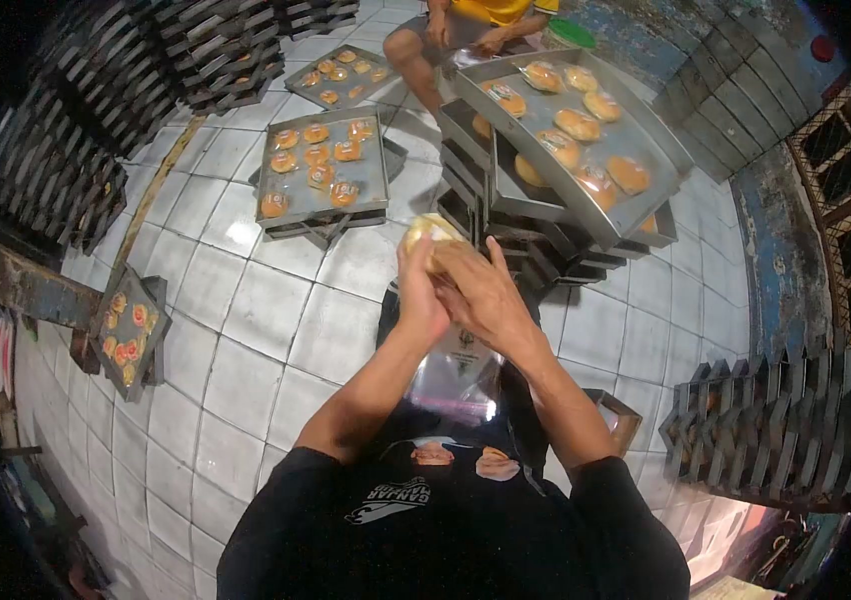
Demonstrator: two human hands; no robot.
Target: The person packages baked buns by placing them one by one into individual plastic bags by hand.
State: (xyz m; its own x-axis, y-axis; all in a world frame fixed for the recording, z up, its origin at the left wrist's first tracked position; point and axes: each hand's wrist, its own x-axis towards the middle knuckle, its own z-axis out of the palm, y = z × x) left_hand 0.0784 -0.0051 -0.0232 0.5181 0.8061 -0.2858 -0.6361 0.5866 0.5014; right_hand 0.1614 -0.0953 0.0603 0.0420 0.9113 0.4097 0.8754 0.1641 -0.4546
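Both of my hands are together in front of me, around a small pale yellow bun that seems to be in clear wrap. My left hand has its fingers wrapped round the bun from the left. My right hand presses against it from the right, its fingers over the bun's lower side and partly hiding it. On my lap lie clear plastic bags. To the right of my hands, a metal tray of buns rests tilted on a stack of trays.
A tray of wrapped buns stands left of centre, another tray behind it. A small tray is far left. Tray stacks rise at right and upper left. Another person sits at the back.
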